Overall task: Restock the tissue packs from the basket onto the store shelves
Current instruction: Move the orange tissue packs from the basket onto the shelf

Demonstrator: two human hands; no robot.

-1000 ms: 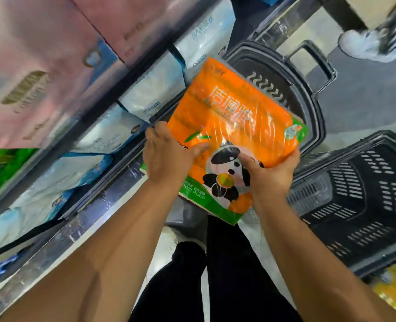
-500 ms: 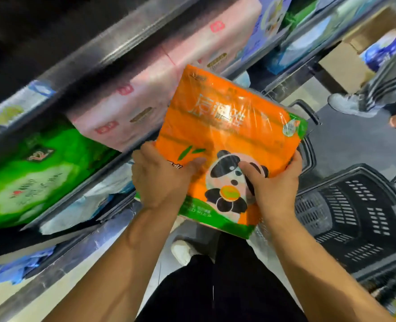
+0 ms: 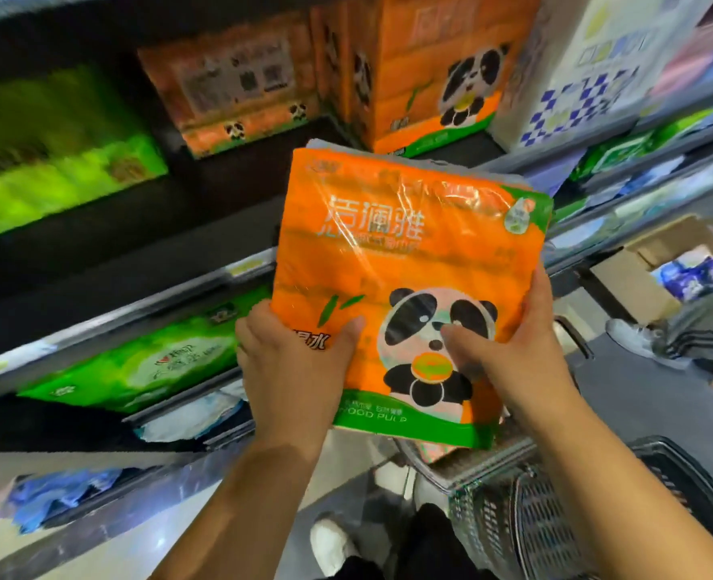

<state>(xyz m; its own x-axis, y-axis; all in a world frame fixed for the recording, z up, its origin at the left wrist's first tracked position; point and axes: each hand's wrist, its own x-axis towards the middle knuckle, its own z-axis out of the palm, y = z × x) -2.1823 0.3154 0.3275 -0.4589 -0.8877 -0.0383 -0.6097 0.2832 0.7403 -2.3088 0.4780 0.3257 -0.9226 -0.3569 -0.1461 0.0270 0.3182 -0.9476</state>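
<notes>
Head view, looking at store shelving. Both hands hold up an orange plastic-wrapped tissue pack printed with a panda (image 3: 405, 261) at the centre of the frame, in the air in front of the shelves and touching none of them.

The left hand (image 3: 292, 370) grips the pack's lower left corner, thumb across the front. The right hand (image 3: 513, 362) grips the lower right, thumb on the panda's face, its fingers (image 3: 536, 286) curled round the right edge. The fingers behind the pack are hidden.

A black plastic mesh basket (image 3: 534, 517) sits at the lower right, below the pack. What it holds is mostly hidden.

Matching orange panda tissue packs (image 3: 434, 69) stand on a shelf at the upper centre, just above the held pack's top edge. That looks like the right home for it. Blurred bright green packs (image 3: 53, 152) fill the upper left, and a white pack with a blue check pattern (image 3: 589, 77) stands at the upper right.

To do this step well, the pack probably needs lifting clear of the silver metal shelf rail (image 3: 158, 299), then sliding in panda side out beside its matching packs. The film wrap looks slippery and the contents soft, so a firm two-handed hold low on the pack suits it. Whether there is free space beside the orange packs is unclear through the blur.
</notes>
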